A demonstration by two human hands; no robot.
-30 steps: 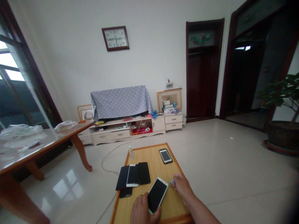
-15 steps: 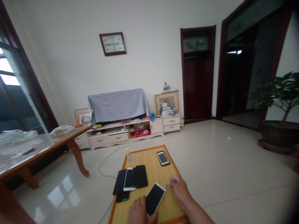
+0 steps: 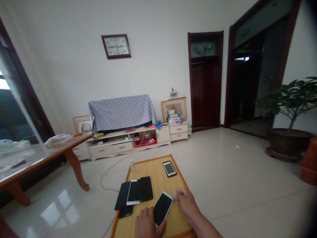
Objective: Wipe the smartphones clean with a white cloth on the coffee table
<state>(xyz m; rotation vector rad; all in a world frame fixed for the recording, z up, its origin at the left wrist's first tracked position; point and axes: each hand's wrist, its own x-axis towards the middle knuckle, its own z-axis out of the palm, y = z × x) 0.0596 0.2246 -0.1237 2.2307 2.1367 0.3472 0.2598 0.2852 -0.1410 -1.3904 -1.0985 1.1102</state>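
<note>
A white smartphone (image 3: 163, 208) with a dark screen lies at a slant on the small wooden table (image 3: 148, 167). My left hand (image 3: 146, 222) grips its lower end, fingers along the left edge and thumb at the bottom right corner. Beside the phone's upper right corner, my right hand (image 3: 185, 200) is closed in a pinch on a small whitish piece (image 3: 175, 195), too small to name surely. That piece appears close against the phone's edge; contact is hard to tell.
Left of the phone lie a white phone in an open dark case (image 3: 133, 192) and a black phone (image 3: 125, 212). A small clear bottle (image 3: 133, 167) stands at the far left corner. Another phone in a black case (image 3: 169, 168) lies at the far right. A potted plant (image 3: 289, 138) stands rightward.
My right hand has brought the whitish piece closer to the phone's upper right corner. My left hand keeps its hold on the phone. The view has shifted slightly.
</note>
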